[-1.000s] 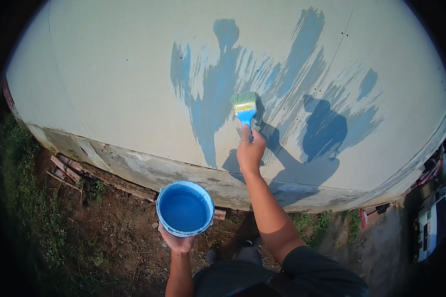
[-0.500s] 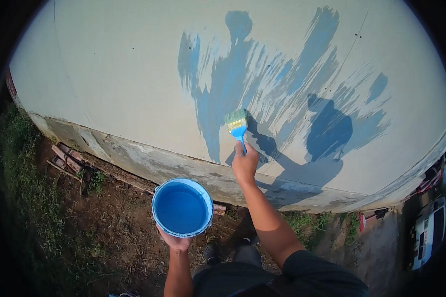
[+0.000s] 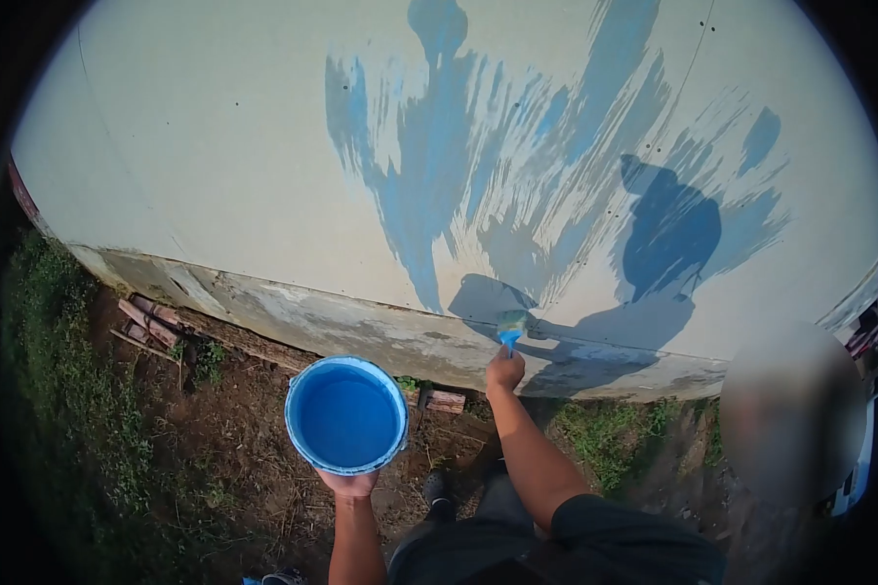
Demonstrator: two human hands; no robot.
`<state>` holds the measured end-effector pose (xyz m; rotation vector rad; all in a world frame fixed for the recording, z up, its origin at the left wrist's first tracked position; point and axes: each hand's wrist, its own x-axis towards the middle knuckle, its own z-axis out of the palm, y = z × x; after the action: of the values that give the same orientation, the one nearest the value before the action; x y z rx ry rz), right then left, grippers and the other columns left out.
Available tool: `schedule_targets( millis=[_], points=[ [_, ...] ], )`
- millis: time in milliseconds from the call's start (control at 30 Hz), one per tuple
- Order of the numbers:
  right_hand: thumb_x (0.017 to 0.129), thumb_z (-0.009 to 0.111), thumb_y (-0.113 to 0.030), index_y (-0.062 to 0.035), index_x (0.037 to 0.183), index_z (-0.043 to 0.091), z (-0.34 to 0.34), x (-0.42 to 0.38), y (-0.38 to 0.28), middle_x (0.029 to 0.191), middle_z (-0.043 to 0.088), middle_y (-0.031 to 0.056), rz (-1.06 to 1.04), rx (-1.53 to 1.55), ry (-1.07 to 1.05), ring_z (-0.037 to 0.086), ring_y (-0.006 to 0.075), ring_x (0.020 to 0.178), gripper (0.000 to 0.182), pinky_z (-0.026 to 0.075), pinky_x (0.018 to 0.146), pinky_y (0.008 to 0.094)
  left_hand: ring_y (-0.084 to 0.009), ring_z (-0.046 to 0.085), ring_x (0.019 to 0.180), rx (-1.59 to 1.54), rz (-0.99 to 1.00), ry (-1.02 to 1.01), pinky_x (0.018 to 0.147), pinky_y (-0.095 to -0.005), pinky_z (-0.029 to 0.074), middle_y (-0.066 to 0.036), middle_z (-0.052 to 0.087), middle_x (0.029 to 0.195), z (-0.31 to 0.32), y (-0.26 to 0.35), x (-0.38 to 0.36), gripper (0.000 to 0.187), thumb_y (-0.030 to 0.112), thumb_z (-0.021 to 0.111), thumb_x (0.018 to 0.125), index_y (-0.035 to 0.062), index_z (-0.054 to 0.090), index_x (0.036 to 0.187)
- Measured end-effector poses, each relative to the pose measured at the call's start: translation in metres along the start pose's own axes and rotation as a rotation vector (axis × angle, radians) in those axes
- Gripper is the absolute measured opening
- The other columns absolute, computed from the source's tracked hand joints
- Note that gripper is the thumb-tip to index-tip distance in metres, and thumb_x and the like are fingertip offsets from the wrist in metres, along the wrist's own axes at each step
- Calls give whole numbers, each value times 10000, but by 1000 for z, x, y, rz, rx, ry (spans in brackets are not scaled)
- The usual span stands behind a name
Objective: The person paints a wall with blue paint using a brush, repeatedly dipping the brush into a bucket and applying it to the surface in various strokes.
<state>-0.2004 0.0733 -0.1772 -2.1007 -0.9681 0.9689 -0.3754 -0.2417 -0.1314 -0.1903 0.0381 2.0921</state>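
Observation:
My left hand (image 3: 349,482) holds a bucket (image 3: 346,413) of blue paint from below; its fingers are mostly hidden under it. In my right hand (image 3: 504,370) is the blue handle of a wide paintbrush (image 3: 511,329). The bristles are at the lower edge of the pale wall (image 3: 224,175), in shadow; whether they touch it cannot be made out. Streaky blue paint (image 3: 429,146) covers part of the wall above the brush, with shadows falling across it.
Broken wood or brick pieces (image 3: 151,322) lie along the wall's foot at left. Weeds (image 3: 78,390) and bare soil (image 3: 215,439) are below. At the right are grass (image 3: 610,448), a blurred round patch and part of a vehicle (image 3: 860,458).
My right hand and the brush have moved down and to the right, to the wall's lower edge. The bucket sits slightly further left in view. A blurred patch has appeared at the right.

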Motion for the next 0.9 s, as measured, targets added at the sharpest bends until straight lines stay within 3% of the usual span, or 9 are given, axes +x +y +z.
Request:
schedule_targets(
  millis=[67,133,300,400,467,567,667,733,900],
  points=[
    [1147,592,-311,-6,907,717,23,-22,-38,902,741,237,-190,121,-87,714,437,832,408,497,719,570,-564,456,1517,0,-4,15,1054,-907,452,-207,389,1735,2,2,-8,858,693,546,1065,160,354,1710],
    [1101,647,-280,45,961,738,49,-48,-54,891,736,263,-170,247,-113,712,477,862,365,521,771,552,-563,468,1508,38,-13,23,1055,-888,467,-209,410,1725,5,7,-14,857,695,546,1063,154,367,1703],
    [1074,679,-304,27,906,700,55,-94,-68,835,693,275,-711,67,-464,680,521,847,372,495,729,561,-600,462,1493,83,-24,-78,1076,-875,462,-257,411,1712,31,6,-21,886,701,555,1052,135,362,1705],
    [1073,681,-323,19,907,706,60,-61,-68,850,699,278,-743,91,-309,673,526,846,381,487,724,574,-579,465,1499,104,-36,-39,1077,-882,462,-239,389,1725,31,3,-23,886,709,568,1048,158,354,1708],
    [1074,682,-361,1,976,744,29,-35,-64,895,725,270,-673,-83,-329,697,507,874,380,516,755,589,-545,468,1514,107,-61,-36,1072,-892,463,-203,371,1741,31,1,-20,879,715,579,1048,187,349,1711],
    [1091,668,-390,0,1062,789,4,10,-27,973,770,246,-500,-295,-320,730,480,925,409,553,799,589,-623,487,1459,102,-41,-112,1082,-869,462,-287,407,1703,28,-2,-11,914,713,559,1041,124,350,1708],
    [1108,662,-384,14,1024,794,-12,26,8,959,776,231,-219,-146,-197,745,459,906,428,558,786,588,-608,502,1455,82,-44,-48,1077,-865,472,-265,425,1696,14,-1,-10,908,720,552,1041,129,357,1703],
    [1119,663,-365,28,996,795,-9,35,13,967,784,228,185,-5,33,753,436,888,432,566,778,586,-590,524,1443,65,-24,52,1051,-857,502,-245,438,1691,10,0,-8,886,717,545,1048,137,370,1694],
    [1115,673,-361,46,970,787,15,-1,-43,934,775,252,13,-2,-89,736,435,833,446,544,743,579,-578,539,1431,62,17,32,1008,-851,539,-237,434,1691,8,-2,-19,851,694,538,1064,148,367,1695]
  ],
)
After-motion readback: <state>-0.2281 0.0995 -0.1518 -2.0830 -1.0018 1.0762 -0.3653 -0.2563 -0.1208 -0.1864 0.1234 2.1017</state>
